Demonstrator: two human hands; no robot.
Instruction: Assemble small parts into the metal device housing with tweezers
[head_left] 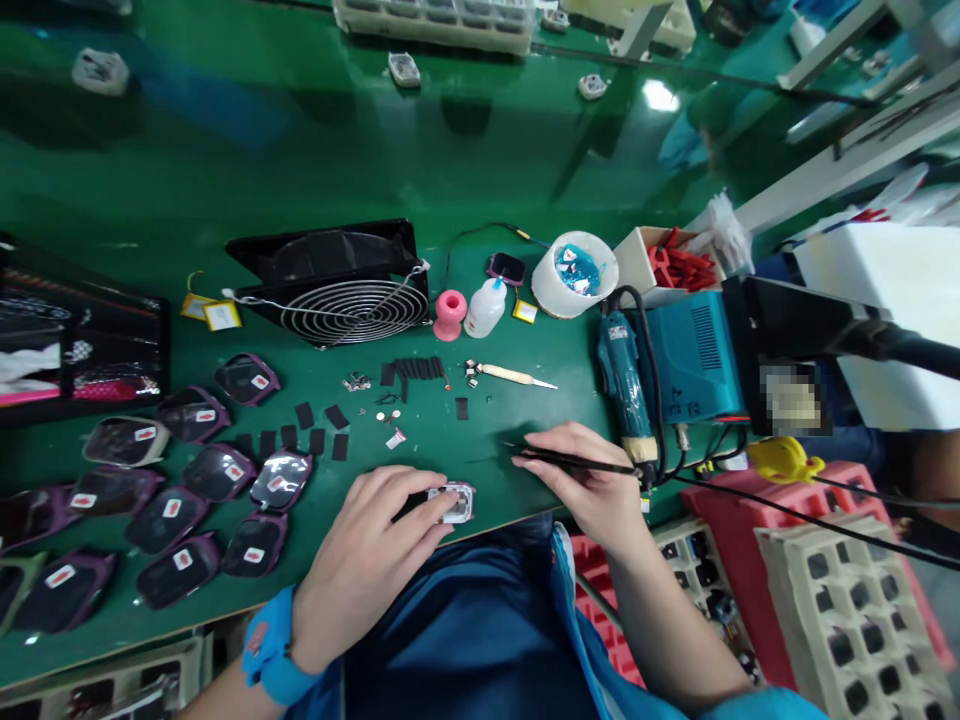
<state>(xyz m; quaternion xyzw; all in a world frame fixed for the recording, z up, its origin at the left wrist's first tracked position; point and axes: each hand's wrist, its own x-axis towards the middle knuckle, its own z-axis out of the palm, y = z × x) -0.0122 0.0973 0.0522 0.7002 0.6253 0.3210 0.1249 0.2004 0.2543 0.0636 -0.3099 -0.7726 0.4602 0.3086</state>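
My left hand (390,545) rests at the front edge of the green bench, its fingers closed on a small white device housing (460,502) that shows parts inside. Between the fingers of my right hand (589,480) is a pair of black tweezers (574,460), tips pointing left above the bench, apart from the housing. A blue band circles my left wrist. Beyond my hands lie a black foam pad (462,408), a light-handled tool (517,376), a row of black strips (420,368) and some small round parts.
Several purple-framed devices (180,567) cover the left side. A black fan (352,310), a white bottle (486,308), a pink spool (450,315) and a white tub (551,290) stand behind. To the right are an electric screwdriver (622,370), a teal power unit (694,355) and black cables.
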